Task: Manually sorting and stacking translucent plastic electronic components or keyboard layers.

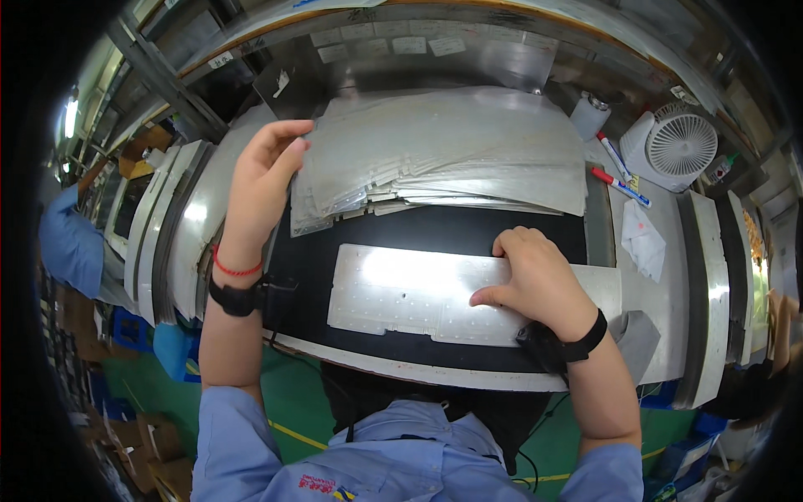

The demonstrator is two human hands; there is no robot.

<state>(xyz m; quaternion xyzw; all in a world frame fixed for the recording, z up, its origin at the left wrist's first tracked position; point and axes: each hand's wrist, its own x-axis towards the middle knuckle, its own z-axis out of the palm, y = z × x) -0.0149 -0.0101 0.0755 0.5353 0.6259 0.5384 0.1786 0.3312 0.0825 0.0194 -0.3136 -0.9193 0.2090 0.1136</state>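
While the left hand (266, 163) pinches the near-left corner of the fanned stack of thin silvery sheets (452, 146), the right hand (535, 280) lies flat and unclenched on a single perforated metal sheet (410, 293), pressing rather than gripping it; that sheet lies on the black mat (468, 230) at the front of the tabletop, just below the stack and apart from it.

Risks, as I judge them: stack is splayed and uneven at its lower-left edge, so lifting by one corner could drag several sheets together or let the fan slide down onto the single sheet; thin stock held at a corner may bend or crease; bare fingers along sheet edges could be cut; single sheet's right end runs past the mat's edge, so a sideways push from the palm could skate it further off; marker pens (619, 171) and small white fan (676, 146) sit at the right, well apart, little danger there.
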